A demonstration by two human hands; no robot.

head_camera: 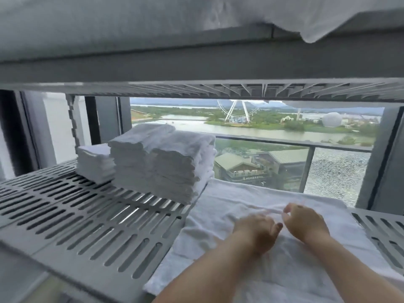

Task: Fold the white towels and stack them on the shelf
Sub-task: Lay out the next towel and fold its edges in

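Observation:
A white towel [244,204] lies spread flat on the grey slotted shelf [87,215], right of centre. My left hand [255,231] rests palm down on its middle, fingers together. My right hand [306,221] is beside it, its fingertips pinching a small ridge of the towel cloth. To the left, at the back of the shelf, stand stacks of folded white towels [166,162], with a lower stack [94,162] behind them.
An upper shelf [196,62] hangs low overhead, with white cloth [317,22] drooping over its front edge. Behind the shelf is a window with a balcony rail [284,143]. Bare slotted shelf shows at the left front and far right [384,235].

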